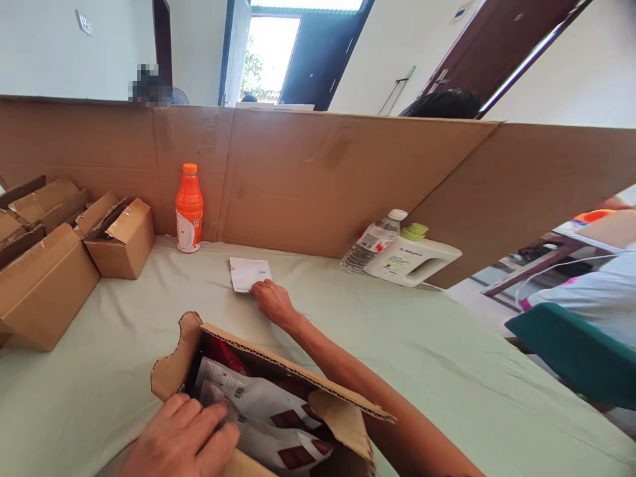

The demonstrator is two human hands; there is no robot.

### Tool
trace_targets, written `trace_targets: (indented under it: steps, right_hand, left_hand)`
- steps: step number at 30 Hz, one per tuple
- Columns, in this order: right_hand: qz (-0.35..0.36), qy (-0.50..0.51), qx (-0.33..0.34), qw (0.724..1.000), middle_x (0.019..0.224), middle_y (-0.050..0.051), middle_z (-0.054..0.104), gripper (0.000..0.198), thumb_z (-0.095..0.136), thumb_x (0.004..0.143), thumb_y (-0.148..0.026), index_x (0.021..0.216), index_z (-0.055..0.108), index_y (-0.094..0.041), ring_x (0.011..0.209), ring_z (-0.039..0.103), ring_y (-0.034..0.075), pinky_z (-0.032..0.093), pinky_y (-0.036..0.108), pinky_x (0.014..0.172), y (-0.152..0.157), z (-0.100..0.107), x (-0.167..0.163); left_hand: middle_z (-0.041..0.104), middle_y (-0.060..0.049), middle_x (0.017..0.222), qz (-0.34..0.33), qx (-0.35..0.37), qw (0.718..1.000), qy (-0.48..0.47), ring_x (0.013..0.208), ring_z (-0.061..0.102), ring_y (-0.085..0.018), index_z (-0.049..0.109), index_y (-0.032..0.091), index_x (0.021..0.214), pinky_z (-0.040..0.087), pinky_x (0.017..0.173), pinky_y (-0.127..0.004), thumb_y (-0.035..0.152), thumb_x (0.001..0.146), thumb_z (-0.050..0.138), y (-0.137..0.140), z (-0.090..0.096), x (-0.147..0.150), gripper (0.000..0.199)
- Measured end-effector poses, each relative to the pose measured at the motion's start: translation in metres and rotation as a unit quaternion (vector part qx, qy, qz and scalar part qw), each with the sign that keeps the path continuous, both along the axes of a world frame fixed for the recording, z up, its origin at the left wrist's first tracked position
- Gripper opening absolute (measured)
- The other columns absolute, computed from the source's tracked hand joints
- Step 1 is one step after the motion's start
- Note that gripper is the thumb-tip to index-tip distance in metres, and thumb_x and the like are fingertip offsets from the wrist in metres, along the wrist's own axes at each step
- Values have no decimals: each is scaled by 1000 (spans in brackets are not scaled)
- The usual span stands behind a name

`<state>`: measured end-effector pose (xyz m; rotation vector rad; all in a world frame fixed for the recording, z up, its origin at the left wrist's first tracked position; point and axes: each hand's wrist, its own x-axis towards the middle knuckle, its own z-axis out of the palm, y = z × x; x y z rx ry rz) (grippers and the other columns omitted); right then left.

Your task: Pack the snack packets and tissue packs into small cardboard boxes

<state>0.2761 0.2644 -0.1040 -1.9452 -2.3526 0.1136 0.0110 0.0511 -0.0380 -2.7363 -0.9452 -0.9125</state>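
Observation:
My right hand (275,303) reaches past the far side of an open cardboard box, its closed fingers at the lower right corner of a white paper slip (248,273) on the cloth. Small dark print shows on the slip. The open cardboard box (298,374) stands close in front of me, flaps up. Inside lie white pouches (268,401) with dark red patches, and something red behind them. My left hand (181,434) is at the box's near left edge, fingers curled over it and against the pouches; its thumb is hidden.
Several open cardboard boxes (50,285) stand at the left. An orange bottle (189,209), a clear plastic bottle (372,242) and a white jug (412,260) line the cardboard partition (318,179). Beyond the right edge sits another person near a green chair (571,354).

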Motion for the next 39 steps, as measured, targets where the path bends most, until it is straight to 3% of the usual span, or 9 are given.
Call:
trace_targets:
  steps: [4,6,12,14,18,21,29,36,39]
  right_hand:
    - [-21,107,34,993,117,12,75,30,45,96,-17,105,74,-18,113,65,23,49,33,95,-61,-1,27]
    - [-46,168,60,983,114,11,76,31,44,94,-21,103,74,-18,106,68,22,50,34,94,-85,2,47]
    - [-100,339,131,926,68,3,69,37,43,86,-47,77,66,-19,65,61,19,49,30,64,-133,31,108]
    - [-110,443,131,880,66,2,67,39,51,81,-56,72,63,-20,62,59,18,49,30,62,-147,40,116]
    - [-155,695,42,700,61,0,65,43,80,57,-59,71,63,-21,57,60,19,48,31,56,-169,50,112]
    - [-165,745,8,647,61,0,67,47,85,51,-57,70,61,-22,59,64,22,51,33,56,-181,53,102]
    - [-128,741,-10,659,64,1,67,46,87,55,-57,72,65,-21,57,61,18,50,30,52,-206,77,77]
    - [-97,664,82,737,63,-1,60,44,86,61,-60,72,67,-21,54,49,12,42,23,48,-217,112,63]
    - [-89,651,115,745,64,-1,59,43,84,64,-61,74,68,-22,56,49,13,41,24,48,-217,121,59]
  left_hand:
    - [72,-8,119,3,-124,991,43,93,65,-26,58,21,118,49,85,-42,8,67,60,-9,5,-3,53]
    - [71,-7,115,-1,-181,982,45,93,64,-27,60,21,115,49,83,-43,9,58,61,-13,15,-4,58]
    - [68,-5,90,27,-228,971,65,82,60,-26,63,23,97,47,76,-40,11,60,58,-21,40,-1,38]
    - [68,-6,90,38,-231,969,79,84,59,-26,62,22,93,47,77,-41,11,62,57,-22,43,0,34]
    - [67,-5,92,51,-224,968,98,84,59,-26,61,22,94,46,77,-40,11,61,56,-25,48,1,35]
    - [69,-6,97,53,-219,969,105,87,60,-26,60,21,101,47,80,-41,13,63,56,-29,52,0,39]
    - [69,-6,98,60,-230,963,127,91,61,-28,58,21,98,46,85,-43,14,61,58,-39,53,-4,38]
    - [69,-6,101,59,-259,955,133,92,61,-29,57,21,94,46,86,-44,18,63,59,-34,52,-4,31]
    - [69,-7,102,58,-270,951,140,92,61,-29,58,21,93,46,86,-45,19,63,60,-32,51,-4,30]
